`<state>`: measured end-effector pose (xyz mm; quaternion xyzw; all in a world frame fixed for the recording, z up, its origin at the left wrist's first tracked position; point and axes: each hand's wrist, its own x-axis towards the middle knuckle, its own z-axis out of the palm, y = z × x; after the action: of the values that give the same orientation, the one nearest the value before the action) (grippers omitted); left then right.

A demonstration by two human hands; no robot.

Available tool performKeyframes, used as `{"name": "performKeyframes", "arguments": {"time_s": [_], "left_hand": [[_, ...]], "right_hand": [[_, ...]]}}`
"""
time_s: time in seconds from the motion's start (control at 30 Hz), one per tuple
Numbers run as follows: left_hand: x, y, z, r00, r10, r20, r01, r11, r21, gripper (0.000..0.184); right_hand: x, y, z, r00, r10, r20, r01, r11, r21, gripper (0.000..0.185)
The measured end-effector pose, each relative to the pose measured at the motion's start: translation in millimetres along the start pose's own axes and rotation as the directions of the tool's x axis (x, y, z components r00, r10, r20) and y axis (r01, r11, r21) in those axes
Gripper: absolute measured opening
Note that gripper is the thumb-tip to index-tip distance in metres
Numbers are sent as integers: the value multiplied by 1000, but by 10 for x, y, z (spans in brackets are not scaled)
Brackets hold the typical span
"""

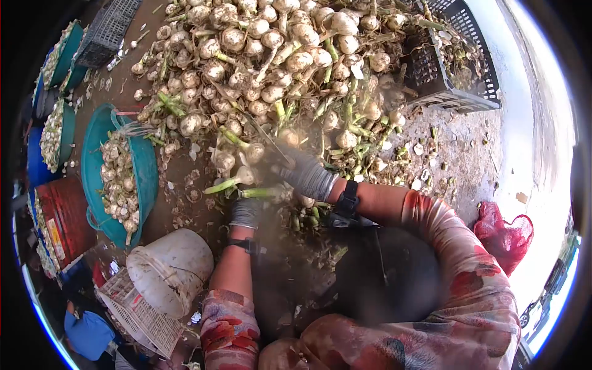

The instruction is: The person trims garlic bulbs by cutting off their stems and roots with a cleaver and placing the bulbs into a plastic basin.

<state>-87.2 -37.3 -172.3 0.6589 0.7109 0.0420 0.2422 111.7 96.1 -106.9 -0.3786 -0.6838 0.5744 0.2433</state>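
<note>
The right hand [302, 176], in a grey glove, is closing around the near end of a thin blade [265, 132]. The blade is pointing up and left, over the big garlic pile [246, 68]. The left hand [245, 213], in a grey glove too, is touching a green stem [259, 192] at its fingers. The stem is hiding those fingers, so I cannot tell if they are squeezing it or just resting on it.

A white bulb [245, 176] is lying just above the stem, with its own green stalk sticking out to the left. One more bulb [253, 153] is sitting a bit higher, near the right hand. The garlic pile is spreading on the ground past both hands, and cut bits [382, 163] are lying to the right.

A blue-green tub [92, 169] on the left is holding more garlic. A dirty white bucket [166, 265] is leaning below it, by a pale crate [139, 314]. A black crate [456, 102] is holding dry scraps at the top right. A red net [505, 231] is lying to the right of the right arm.
</note>
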Motion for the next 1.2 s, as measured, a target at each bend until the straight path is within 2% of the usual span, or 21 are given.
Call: {"name": "performKeyframes", "arguments": {"time_s": [0.03,0.07,0.13,0.2,0.27,0.3,0.37,0.47,0.5,0.57,0.67,0.73,0.8,0.87,0.93,0.97,1.0,1.07,1.13,1.17,1.2], "left_hand": [[-98,-173,160,992,-116,-43,96,940,-327,28],[-143,-55,29,943,-321,90,259,535,-805,33],[-257,153,-301,951,-309,7,204,610,-766,33],[-304,138,-594,958,-276,-81,142,697,-703,33],[-283,-24,-795,736,-666,-124,343,524,-780,27],[-233,-168,-860,722,-679,-135,351,526,-775,27],[-114,-556,-1050,501,-803,-323,304,513,-803,34],[177,-1013,-1203,347,-874,-340,246,435,-866,51],[295,-1238,-1176,348,-872,-344,241,438,-866,51],[484,-1819,-1031,539,-685,-491,351,712,-608,71],[898,-2234,-957,637,-630,-444,331,743,-581,81],[1105,-2053,-1135,727,-558,-400,258,762,-594,88],[1218,-1648,-1343,561,-768,-309,713,638,-292,83],[1245,-1562,-1335,509,-807,-300,767,583,-268,80],[1171,-1453,-1331,639,-747,-182,635,646,-424,76],[1122,-1363,-1308,644,-743,-181,630,650,-426,76],[1024,-1232,-1268,709,-676,-203,450,655,-607,72],[829,-905,-1177,796,-530,-293,30,518,-855,67],[591,-361,-1269,852,-483,-200,-3,378,-926,69],[496,-206,-1188,862,-352,-366,-99,589,-802,68],[383,-238,-1070,917,-222,-332,-89,697,-712,63]], "right_hand": [[-45,-19,-80,1000,8,27,-10,999,47,47],[-95,-64,-230,998,15,59,-21,996,91,47],[-228,-141,-570,967,230,106,-237,970,51,42],[-334,5,-902,940,327,94,-310,937,-159,37],[-391,-165,-1174,927,359,111,-322,911,-256,35],[-434,-177,-1269,940,320,115,-276,915,-293,36],[-483,-219,-1316,958,259,127,-203,918,-340,38],[-571,-309,-1387,945,288,153,-158,814,-559,37],[-560,-395,-1394,924,343,168,-181,781,-598,37],[-551,-413,-1369,914,369,168,-192,758,-624,35],[-476,-405,-1314,899,401,177,-206,742,-638,34],[-447,-354,-1297,905,390,172,-194,736,-649,35],[-350,-421,-1229,902,401,160,-209,729,-652,35],[-244,-457,-1166,897,409,166,-211,727,-653,35],[-169,-430,-1107,921,330,207,-147,786,-600,38],[-106,-468,-1054,932,295,209,-114,788,-605,40],[-32,-522,-997,916,339,215,-158,797,-583,43],[97,-666,-831,942,252,222,-90,827,-555,36],[215,-719,-666,950,134,283,57,814,-578,27],[239,-794,-577,956,26,294,155,802,-577,24],[252,-864,-528,948,-83,307,255,775,-578,22]]}}
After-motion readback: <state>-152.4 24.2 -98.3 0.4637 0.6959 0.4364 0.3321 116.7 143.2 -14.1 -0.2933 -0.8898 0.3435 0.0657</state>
